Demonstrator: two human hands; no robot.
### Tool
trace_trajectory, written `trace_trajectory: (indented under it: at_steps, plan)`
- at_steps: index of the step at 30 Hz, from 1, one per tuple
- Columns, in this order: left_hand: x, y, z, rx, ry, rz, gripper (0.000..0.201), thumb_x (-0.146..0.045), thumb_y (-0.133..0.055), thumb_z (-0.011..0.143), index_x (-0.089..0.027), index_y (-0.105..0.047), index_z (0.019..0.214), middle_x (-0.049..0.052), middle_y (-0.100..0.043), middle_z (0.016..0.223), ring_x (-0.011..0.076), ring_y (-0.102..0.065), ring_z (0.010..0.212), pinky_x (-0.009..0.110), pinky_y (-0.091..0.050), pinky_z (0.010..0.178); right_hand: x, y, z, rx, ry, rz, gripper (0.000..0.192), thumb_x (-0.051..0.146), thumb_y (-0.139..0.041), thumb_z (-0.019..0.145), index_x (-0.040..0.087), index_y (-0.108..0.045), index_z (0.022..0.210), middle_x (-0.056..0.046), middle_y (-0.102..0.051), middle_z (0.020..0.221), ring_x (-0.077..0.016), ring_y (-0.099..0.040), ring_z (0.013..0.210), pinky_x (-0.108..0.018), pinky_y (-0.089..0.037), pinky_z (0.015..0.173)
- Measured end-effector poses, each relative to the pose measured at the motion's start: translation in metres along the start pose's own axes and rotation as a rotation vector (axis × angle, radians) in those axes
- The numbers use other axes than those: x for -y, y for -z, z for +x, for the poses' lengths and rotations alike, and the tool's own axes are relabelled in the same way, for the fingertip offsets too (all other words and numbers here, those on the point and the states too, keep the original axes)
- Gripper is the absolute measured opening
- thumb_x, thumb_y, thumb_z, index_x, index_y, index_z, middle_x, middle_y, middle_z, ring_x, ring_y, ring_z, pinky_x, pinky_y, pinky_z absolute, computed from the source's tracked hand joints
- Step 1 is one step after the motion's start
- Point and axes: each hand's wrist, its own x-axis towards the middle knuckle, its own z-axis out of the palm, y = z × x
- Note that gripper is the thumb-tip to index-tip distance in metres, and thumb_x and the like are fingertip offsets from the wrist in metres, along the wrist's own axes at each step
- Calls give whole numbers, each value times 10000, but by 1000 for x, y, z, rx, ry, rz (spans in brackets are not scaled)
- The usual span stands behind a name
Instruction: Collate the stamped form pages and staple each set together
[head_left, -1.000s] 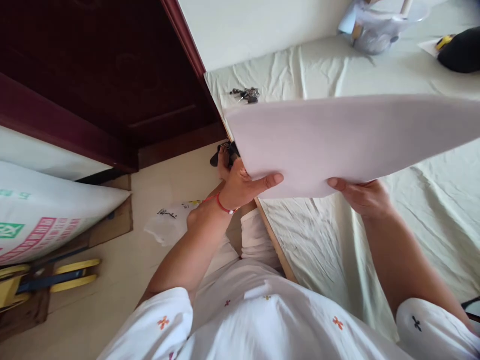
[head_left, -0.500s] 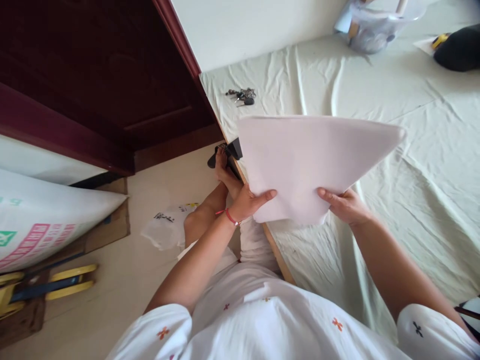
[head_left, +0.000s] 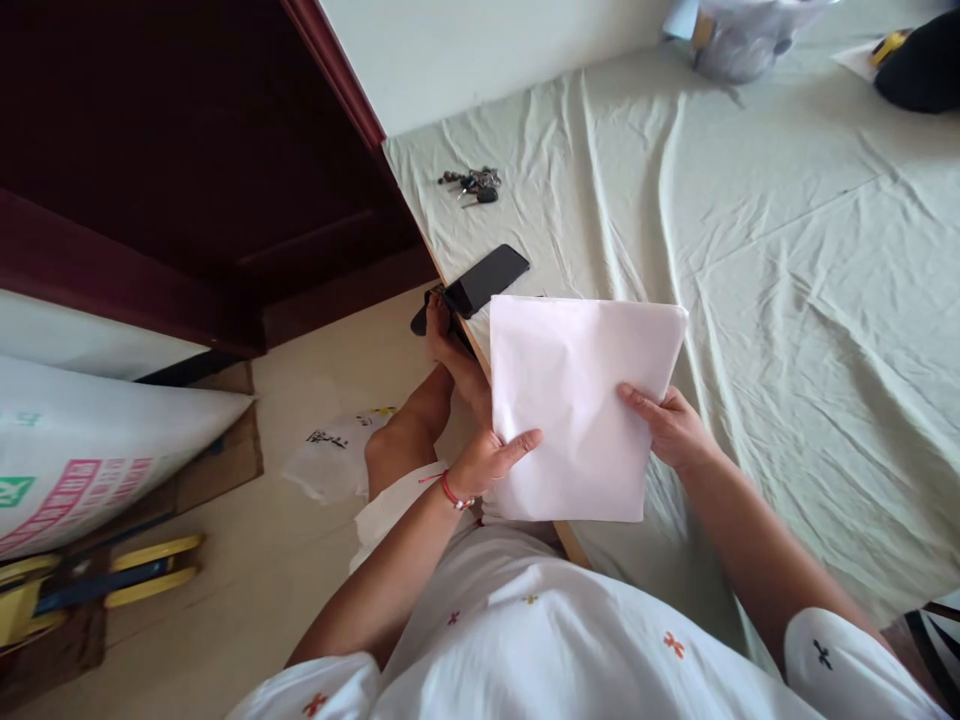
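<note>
Between my two hands is a stack of white paper (head_left: 574,400), held above the edge of the cloth-covered surface. My left hand (head_left: 495,460) grips its left edge low down, thumb lying on top and the other fingers hidden underneath. At the right edge, my right hand (head_left: 669,425) pinches it in the same way, a little higher. The sheets look blank on the side facing me. Just beyond the stack lies a black phone (head_left: 487,280) at the surface's left edge.
A bunch of keys (head_left: 476,185) lies on the pale green cloth (head_left: 795,330). A clear plastic container (head_left: 739,45) and a black object (head_left: 922,70) stand farther back. To the left are a dark red door (head_left: 172,130), a large white sack (head_left: 97,450) and a plastic bag (head_left: 330,465) on the floor.
The paper has come lower and nearer my body, and its far right corner no longer sticks out. Both hands moved down with it. More of the phone now shows.
</note>
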Motion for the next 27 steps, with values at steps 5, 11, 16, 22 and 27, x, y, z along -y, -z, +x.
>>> trace_trajectory:
  at_steps: [5,11,16,22,27]
  plan:
    - [-15,-1,7,-5,6,-233,520,-490,-862,729,-180,-762,1135,117,-784,1130,346,-694,1160,479,-529,1041,-5,1,-10,-7,-14,-23,365,561,-845,737,220,-771,843,-48,-789,846,-226,-732,664,-324,-599,581]
    - [-29,-7,20,-167,63,-280,435,-492,-902,670,-164,-795,935,97,-809,946,321,-744,1018,447,-581,936,0,10,-25,62,-44,-56,463,678,-813,696,228,-756,784,-68,-764,748,-227,-702,607,-333,-570,552]
    - [-26,-14,31,-382,-68,-414,466,-491,-893,688,-191,-772,1025,74,-803,1082,292,-724,1116,427,-564,1015,-7,25,-44,104,44,122,849,944,-674,534,287,-776,1062,-94,-788,997,-336,-747,953,-457,-593,804]
    - [-16,-36,46,-466,-85,-534,571,-547,-857,721,-219,-715,1167,68,-758,1244,276,-640,1286,408,-511,1118,-46,3,-57,-26,221,199,1107,1077,-446,494,342,-684,1286,-97,-751,1172,-374,-627,1251,-528,-528,988]
    - [-7,-53,53,-483,-102,-609,635,-543,-851,736,-262,-649,1268,36,-717,1322,241,-555,1384,362,-482,1147,-55,-31,-52,-135,257,151,829,843,-674,684,378,-612,1368,-77,-715,1266,-343,-631,1253,-538,-534,1031]
